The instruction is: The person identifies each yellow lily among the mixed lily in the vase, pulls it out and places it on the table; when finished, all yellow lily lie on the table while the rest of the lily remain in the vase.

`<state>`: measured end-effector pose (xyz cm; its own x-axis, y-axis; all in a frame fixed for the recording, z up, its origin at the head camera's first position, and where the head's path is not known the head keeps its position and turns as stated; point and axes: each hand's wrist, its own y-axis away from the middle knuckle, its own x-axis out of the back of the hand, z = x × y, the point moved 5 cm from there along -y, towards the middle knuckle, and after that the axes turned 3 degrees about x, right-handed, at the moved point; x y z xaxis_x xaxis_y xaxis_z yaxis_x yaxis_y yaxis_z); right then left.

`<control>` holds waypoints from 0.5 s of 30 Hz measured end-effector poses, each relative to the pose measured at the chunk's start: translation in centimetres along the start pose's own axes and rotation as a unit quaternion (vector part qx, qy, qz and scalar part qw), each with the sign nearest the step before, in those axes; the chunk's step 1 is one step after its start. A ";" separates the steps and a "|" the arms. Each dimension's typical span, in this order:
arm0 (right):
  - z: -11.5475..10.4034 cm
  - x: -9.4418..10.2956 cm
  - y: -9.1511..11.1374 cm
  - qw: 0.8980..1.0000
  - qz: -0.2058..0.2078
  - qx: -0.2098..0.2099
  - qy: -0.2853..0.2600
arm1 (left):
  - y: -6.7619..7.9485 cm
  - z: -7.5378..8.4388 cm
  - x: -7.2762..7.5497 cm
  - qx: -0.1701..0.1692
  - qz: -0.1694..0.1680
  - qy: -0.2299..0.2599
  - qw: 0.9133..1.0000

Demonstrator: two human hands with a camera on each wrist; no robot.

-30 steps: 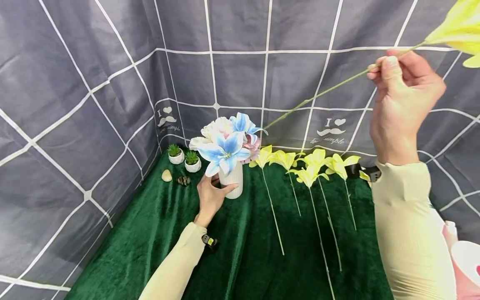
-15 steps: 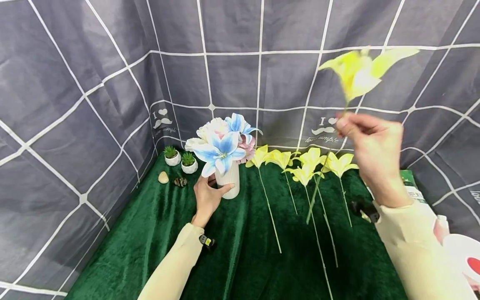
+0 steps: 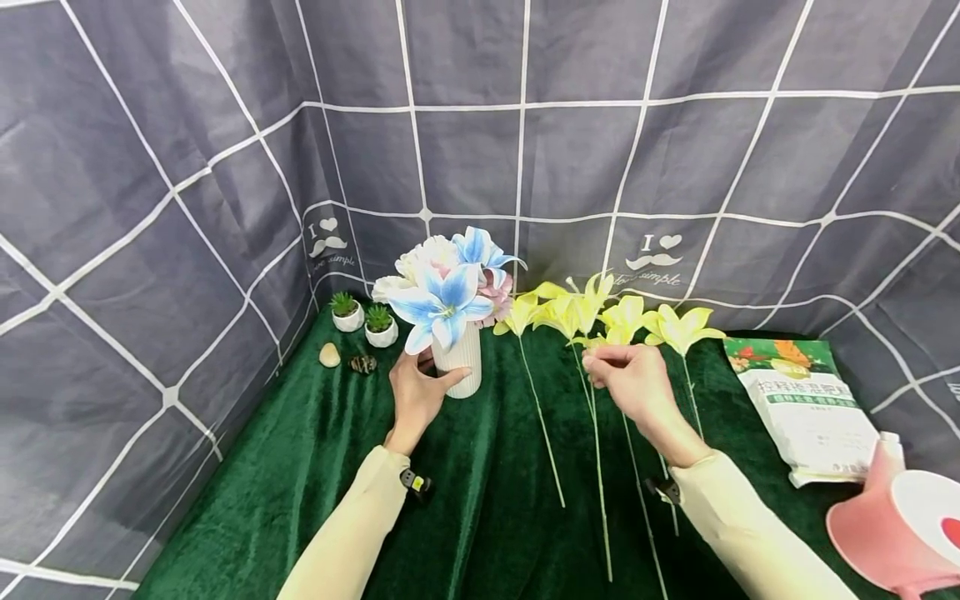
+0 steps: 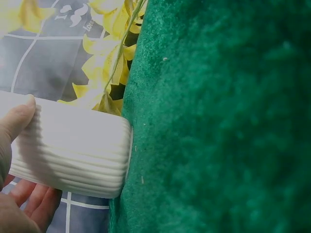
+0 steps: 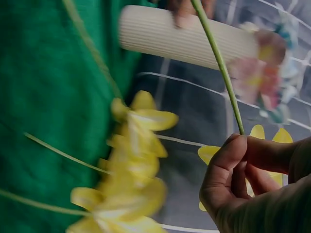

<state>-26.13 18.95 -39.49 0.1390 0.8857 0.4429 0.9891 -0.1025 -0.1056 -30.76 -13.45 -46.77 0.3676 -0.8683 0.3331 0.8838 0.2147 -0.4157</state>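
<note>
My left hand [image 3: 415,392] grips a white ribbed vase [image 3: 467,365] from its left side, thumb across the front and fingers behind. The vase stands upright on the green cloth, holding blue lilies [image 3: 444,308] with white and pink blooms. In the left wrist view the thumb lies along the vase wall [image 4: 77,145]. My right hand [image 3: 637,385] pinches the stem of a yellow lily [image 3: 591,304] just below its bloom; that stem [image 5: 218,56] runs bare past the fingertips in the right wrist view. Several other yellow lilies [image 3: 681,329] lie in a row behind and around this hand.
Two small potted succulents [image 3: 381,327], a pale stone [image 3: 329,355] and a dark striped stone [image 3: 363,364] sit left of the vase. At right are a printed white bag [image 3: 813,425] and a pink watering can [image 3: 862,525]. Grey checked fabric [image 3: 577,150] hangs behind.
My right hand has come down and leftward from high on the right, bringing the yellow lily from the air to the other lilies. My left hand keeps its grip on the vase.
</note>
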 end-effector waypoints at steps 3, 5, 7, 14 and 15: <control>1.9 -1.4 0.0 0.999 -0.024 -0.025 -0.001 | 0.1 0.1 0.0 -0.010 0.004 -0.004 1.000; 3.0 -2.1 0.0 0.998 -0.040 -0.039 -0.002 | 0.1 0.1 -0.1 -0.013 0.006 -0.007 1.000; 3.9 -2.8 0.1 0.997 -0.052 -0.050 0.006 | 0.1 0.1 -0.1 -0.013 0.007 -0.009 1.000; 6.1 -4.4 -0.3 0.995 -0.070 -0.070 0.018 | 0.1 0.1 -0.2 -0.012 0.010 -0.003 1.000; 6.3 -4.6 -0.4 0.995 -0.073 -0.071 0.022 | 0.1 0.1 -0.2 -0.012 0.010 -0.003 1.000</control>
<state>-27.42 17.79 -47.13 -0.0069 0.8750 0.4840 0.9954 -0.0403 0.0871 -30.70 -13.20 -46.77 0.3860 -0.8616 0.3297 0.8695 0.2205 -0.4419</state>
